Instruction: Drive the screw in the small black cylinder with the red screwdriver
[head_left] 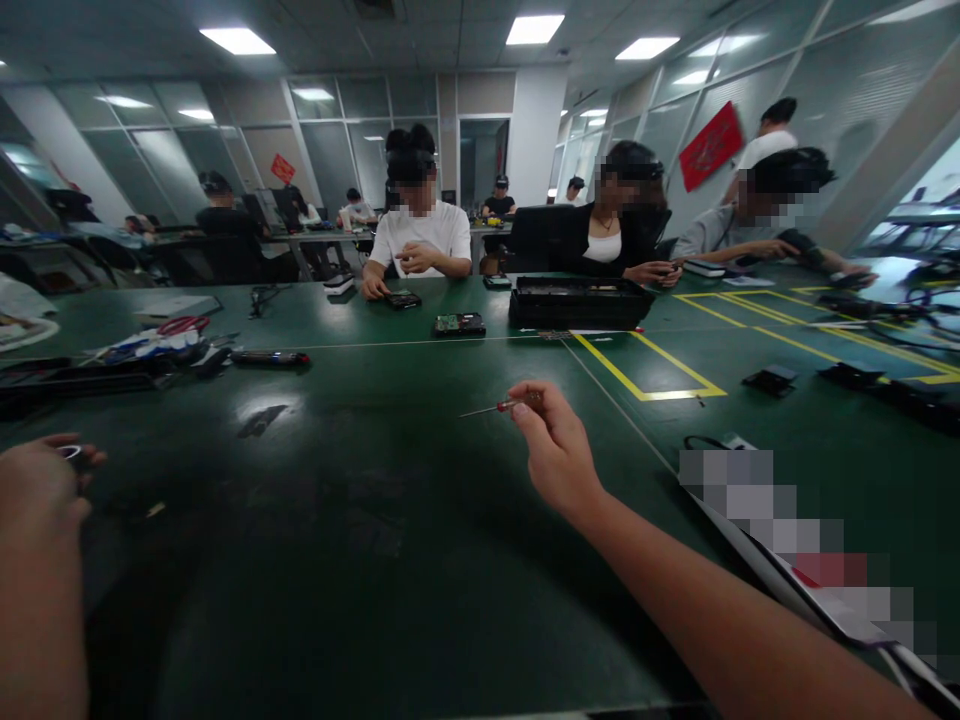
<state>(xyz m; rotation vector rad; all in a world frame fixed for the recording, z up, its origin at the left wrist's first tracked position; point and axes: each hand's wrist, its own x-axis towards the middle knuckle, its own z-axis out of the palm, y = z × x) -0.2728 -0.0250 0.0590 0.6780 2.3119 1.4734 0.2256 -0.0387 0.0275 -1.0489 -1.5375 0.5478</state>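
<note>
Over the middle of the green table, my right hand pinches a small screwdriver by its handle, with the thin shaft pointing left. My left hand is at the far left edge of the view, its fingers curled round a dark round object with a pale ring at its end. Most of that object is hidden by the hand, so its kind does not show. The two hands are well apart. A small light scrap lies on the table to the right of my left hand.
A black bin stands across the table, with a circuit board left of it. Tools and cables are heaped at left, near a dark pen-shaped tool. A bag lies right of my forearm. Several people sit opposite.
</note>
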